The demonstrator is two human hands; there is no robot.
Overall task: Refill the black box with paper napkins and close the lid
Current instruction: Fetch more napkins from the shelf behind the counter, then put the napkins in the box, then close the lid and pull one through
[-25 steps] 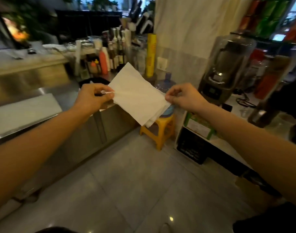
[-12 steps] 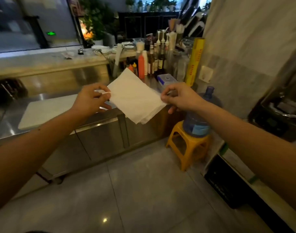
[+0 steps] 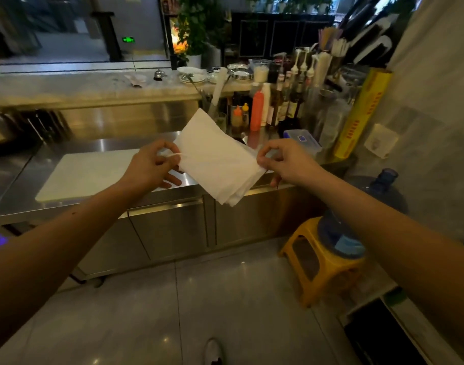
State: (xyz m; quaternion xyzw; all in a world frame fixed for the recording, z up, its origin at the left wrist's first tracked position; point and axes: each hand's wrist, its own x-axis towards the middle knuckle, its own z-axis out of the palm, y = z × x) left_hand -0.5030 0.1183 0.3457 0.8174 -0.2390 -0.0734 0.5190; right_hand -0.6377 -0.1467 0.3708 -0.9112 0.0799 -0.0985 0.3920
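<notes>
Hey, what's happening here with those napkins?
A person is holding a small stack of white paper napkins in the air, the left hand pinching one side and the right hand pinching the other. They stand facing a steel counter with a white cutting board, bottles and a yellow roll at the back. The black box that the napkins should go into is not clearly in view.
</notes>
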